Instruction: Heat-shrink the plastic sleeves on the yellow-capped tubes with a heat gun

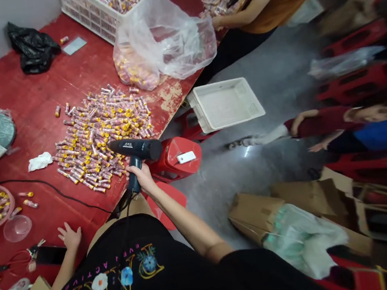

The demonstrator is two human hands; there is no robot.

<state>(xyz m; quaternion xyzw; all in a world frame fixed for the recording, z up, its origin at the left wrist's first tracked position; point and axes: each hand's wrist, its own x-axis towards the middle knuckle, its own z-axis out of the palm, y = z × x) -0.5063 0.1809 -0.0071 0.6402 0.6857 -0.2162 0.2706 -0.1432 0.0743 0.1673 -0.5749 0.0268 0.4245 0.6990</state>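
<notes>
"ACTIVE" is printed on the shirt [142, 288]. One heat gun [134, 148] is gripped in the right hand [142, 176] over one pile of tubes [94, 140] on the table [45, 223]; the left hand [71, 237] is spread.

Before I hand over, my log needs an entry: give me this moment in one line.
right hand: gripping heat gun by handle | nozzle: toward pile of yellow-ended tubes | left hand: spread, beside dark phone

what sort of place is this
Probably a packing workshop: a heap of small tubes on a red table, a white crate of more, and a heat gun in the right hand.
</notes>
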